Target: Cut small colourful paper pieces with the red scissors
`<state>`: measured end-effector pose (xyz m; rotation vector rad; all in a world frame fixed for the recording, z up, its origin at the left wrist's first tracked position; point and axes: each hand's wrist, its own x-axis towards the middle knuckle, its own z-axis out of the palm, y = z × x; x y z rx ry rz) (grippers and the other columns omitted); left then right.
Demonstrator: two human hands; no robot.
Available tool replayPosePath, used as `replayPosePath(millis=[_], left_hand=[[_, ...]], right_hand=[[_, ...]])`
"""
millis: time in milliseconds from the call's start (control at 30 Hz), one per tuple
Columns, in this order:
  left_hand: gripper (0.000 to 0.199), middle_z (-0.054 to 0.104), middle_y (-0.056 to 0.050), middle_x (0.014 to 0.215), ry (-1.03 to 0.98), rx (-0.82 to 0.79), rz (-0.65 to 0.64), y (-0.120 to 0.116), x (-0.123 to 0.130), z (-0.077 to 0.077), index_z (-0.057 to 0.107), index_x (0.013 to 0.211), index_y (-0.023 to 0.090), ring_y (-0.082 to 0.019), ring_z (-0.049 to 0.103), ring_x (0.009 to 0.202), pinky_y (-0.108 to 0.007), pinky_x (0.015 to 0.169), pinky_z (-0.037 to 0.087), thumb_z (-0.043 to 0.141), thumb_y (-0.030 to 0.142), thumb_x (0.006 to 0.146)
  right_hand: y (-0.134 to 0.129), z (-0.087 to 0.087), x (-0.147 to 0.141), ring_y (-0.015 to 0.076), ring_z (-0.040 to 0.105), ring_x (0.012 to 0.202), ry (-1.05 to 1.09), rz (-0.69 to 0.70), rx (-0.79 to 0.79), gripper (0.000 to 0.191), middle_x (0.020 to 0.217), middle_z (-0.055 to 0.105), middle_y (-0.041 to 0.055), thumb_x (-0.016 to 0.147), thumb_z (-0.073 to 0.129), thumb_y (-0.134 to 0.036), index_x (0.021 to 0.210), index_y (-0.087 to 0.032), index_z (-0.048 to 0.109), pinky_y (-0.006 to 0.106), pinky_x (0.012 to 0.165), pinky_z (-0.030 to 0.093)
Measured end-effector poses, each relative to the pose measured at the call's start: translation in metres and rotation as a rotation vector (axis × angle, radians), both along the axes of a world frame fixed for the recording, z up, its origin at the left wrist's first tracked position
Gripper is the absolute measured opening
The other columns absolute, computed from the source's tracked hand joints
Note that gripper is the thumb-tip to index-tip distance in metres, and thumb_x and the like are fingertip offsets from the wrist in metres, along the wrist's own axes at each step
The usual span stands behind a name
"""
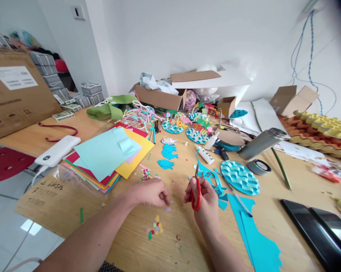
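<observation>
My right hand (205, 202) grips a pair of scissors (198, 198) by the red handles, the blades pointing away from me. To its left, my left hand (151, 192) hovers low over the table with fingers curled together; whatever may be between the fingertips is hidden. Just below those fingertips shows a small lilac paper dot (168, 209). Nearer to me lies a loose group of coloured paper dots (156, 226). Beyond the left hand is another heap of dots (145, 174). Blue paper fish (165, 164) lie farther up, and blue paper scraps (210, 179) sit beyond the right hand.
A stack of coloured paper (102, 155) and a white power bank (57, 150) are on the left. At right are a wavy blue oval (239, 177), a tape roll (259, 166), a steel flask (262, 143), blue paper sheets (258, 238) and a dark phone (306, 230). Glue bottles (205, 155) stand mid-table.
</observation>
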<state>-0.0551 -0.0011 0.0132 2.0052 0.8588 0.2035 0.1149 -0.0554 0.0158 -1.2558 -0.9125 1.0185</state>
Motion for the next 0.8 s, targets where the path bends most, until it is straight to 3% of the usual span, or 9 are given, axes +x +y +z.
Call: replayPosePath(millis=[200, 433, 567, 700, 733, 800], left_hand=[[0.038, 0.071, 0.002, 0.065, -0.019, 0.019, -0.085, -0.003, 0.0, 0.001, 0.071, 0.083, 0.03, -0.014, 0.056, 0.047, -0.021, 0.043, 0.032, 0.053, 0.007, 0.06], [0.034, 0.071, 0.002, 0.068, 0.145, -0.073, -0.312, 0.005, -0.005, 0.009, 0.073, 0.083, 0.023, -0.008, 0.053, 0.049, -0.015, 0.043, 0.031, 0.051, 0.008, 0.061], [0.033, 0.071, 0.001, 0.067, 0.195, -0.048, -0.274, 0.006, -0.007, 0.009, 0.072, 0.086, 0.021, -0.008, 0.048, 0.047, -0.015, 0.041, 0.029, 0.052, 0.011, 0.062], [0.031, 0.07, 0.001, 0.069, 0.099, -0.197, -0.413, 0.007, -0.01, 0.011, 0.072, 0.085, 0.019, -0.008, 0.049, 0.05, -0.016, 0.045, 0.031, 0.053, 0.009, 0.063], [0.028, 0.069, 0.001, 0.068, 0.03, -0.242, -0.402, 0.008, -0.012, 0.012, 0.072, 0.085, 0.019, -0.008, 0.049, 0.051, -0.016, 0.046, 0.032, 0.056, 0.011, 0.065], [0.023, 0.065, 0.001, 0.065, -0.164, -0.284, -0.201, 0.013, -0.015, 0.016, 0.071, 0.088, 0.019, -0.007, 0.048, 0.052, -0.017, 0.048, 0.032, 0.06, 0.019, 0.068]], right_hand=[[0.0, 0.0, 0.0, 0.0088, 0.052, 0.038, 0.021, 0.0, 0.004, 0.027, 0.055, 0.055, -0.0045, 0.078, 0.06, -0.04, 0.069, -0.019, 0.046, 0.019, 0.037, 0.042], [0.0, -0.001, 0.0, 0.0089, 0.052, 0.038, 0.046, 0.02, 0.019, 0.027, 0.055, 0.054, -0.0047, 0.078, 0.06, -0.04, 0.069, -0.019, 0.045, 0.019, 0.036, 0.042], [0.0, -0.002, 0.0, 0.0091, 0.052, 0.038, 0.048, 0.02, 0.021, 0.027, 0.055, 0.054, -0.0047, 0.078, 0.06, -0.04, 0.07, -0.019, 0.045, 0.019, 0.036, 0.042], [-0.002, -0.004, 0.001, 0.0091, 0.051, 0.04, 0.042, 0.036, 0.022, 0.025, 0.055, 0.054, -0.0047, 0.079, 0.059, -0.038, 0.071, -0.019, 0.045, 0.019, 0.038, 0.042], [-0.002, -0.004, 0.002, 0.0092, 0.051, 0.041, 0.035, 0.041, 0.024, 0.025, 0.055, 0.053, -0.0047, 0.079, 0.059, -0.038, 0.071, -0.019, 0.045, 0.019, 0.039, 0.041], [-0.001, -0.004, 0.002, 0.0094, 0.051, 0.041, 0.018, 0.044, 0.022, 0.026, 0.055, 0.052, -0.0048, 0.079, 0.059, -0.039, 0.07, -0.02, 0.045, 0.02, 0.039, 0.041]])
